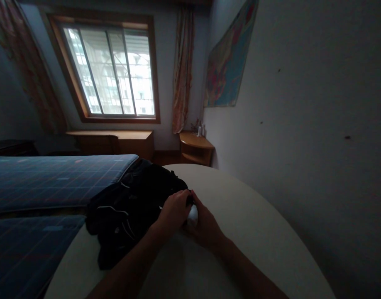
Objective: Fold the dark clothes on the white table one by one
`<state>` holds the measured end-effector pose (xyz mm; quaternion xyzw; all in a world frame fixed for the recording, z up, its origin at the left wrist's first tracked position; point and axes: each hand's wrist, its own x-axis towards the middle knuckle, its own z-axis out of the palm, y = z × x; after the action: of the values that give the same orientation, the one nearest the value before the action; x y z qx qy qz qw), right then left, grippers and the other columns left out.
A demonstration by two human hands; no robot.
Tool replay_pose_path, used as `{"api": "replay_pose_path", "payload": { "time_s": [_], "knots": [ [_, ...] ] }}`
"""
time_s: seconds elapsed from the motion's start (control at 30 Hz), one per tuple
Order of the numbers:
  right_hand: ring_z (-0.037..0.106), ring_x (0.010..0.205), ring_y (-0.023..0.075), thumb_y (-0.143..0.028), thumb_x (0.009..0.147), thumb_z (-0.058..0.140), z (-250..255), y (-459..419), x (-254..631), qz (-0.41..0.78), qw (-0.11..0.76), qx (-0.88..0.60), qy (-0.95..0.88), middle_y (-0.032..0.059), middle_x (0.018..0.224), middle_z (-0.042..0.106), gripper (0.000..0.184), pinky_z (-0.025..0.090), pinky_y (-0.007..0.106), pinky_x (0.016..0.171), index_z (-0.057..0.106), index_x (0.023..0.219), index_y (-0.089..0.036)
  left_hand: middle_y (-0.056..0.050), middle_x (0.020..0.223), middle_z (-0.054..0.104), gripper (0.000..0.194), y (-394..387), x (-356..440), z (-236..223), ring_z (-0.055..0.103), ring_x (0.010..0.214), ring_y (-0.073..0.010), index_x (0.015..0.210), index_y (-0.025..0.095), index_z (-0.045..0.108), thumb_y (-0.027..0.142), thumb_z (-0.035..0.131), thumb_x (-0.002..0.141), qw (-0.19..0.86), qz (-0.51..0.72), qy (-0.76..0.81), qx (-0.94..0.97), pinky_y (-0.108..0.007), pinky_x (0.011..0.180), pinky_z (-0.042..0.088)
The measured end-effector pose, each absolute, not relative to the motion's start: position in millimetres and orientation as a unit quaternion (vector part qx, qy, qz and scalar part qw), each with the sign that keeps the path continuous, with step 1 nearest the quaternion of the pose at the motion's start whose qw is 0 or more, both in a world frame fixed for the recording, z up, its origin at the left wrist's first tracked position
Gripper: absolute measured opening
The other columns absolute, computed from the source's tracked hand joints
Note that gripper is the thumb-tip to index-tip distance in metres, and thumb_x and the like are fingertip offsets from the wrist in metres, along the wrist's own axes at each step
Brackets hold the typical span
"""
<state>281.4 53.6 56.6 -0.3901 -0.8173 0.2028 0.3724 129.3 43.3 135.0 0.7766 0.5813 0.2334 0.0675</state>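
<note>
My right hand (207, 222) is wrapped round a small white rounded object (193, 216), whose exact kind I cannot make out. My left hand (175, 209) meets it from the other side, its fingers curled closed with the fingertips close to those of the right. A small dark piece (189, 200) shows between the two hands; whether it belongs to the white object or to dark cloth is unclear. Beside and beyond the left hand lies a rumpled black fabric item (140, 195) with thin white piping, a bag or a garment.
Both hands are over a round pale table (249, 224). Blue plaid mattresses (59, 178) adjoin it on the left. A wall (318, 166) runs along the right. Farther off stand a wooden desk (134, 139) below a window and a corner shelf (196, 141).
</note>
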Motion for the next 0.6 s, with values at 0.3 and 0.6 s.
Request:
{"api": "replay_pose_path", "payload": {
  "time_s": [0.3, 0.6],
  "knots": [
    [0.067, 0.098, 0.0244, -0.030, 0.071, 0.068, 66, 72, 255, 0.340, 0.450, -0.375, -0.736, 0.0089, 0.107, 0.072, 0.051, 0.053, 0.036, 0.088, 0.059, 0.120, -0.018, -0.009, 0.121, 0.070, 0.046, 32, 113, 149, 0.067, 0.109, -0.0261, 0.132, 0.021, 0.056, 0.045, 0.034, 0.100, 0.147, 0.155, 0.518, 0.828, -0.036, 0.095, 0.048],
    [0.069, 0.095, 0.0276, -0.051, 0.079, 0.067, 74, 107, 243, 0.535, 0.544, -0.425, -0.487, 0.0085, 0.100, 0.074, 0.040, 0.059, 0.042, 0.077, 0.069, 0.103, -0.019, -0.016, 0.155, 0.040, 0.055, 59, 65, 154, 0.033, 0.141, -0.0436, 0.142, 0.018, 0.049, 0.048, 0.035, 0.099, -0.048, 0.197, 0.774, 0.600, -0.068, 0.108, 0.028]
  ]
}}
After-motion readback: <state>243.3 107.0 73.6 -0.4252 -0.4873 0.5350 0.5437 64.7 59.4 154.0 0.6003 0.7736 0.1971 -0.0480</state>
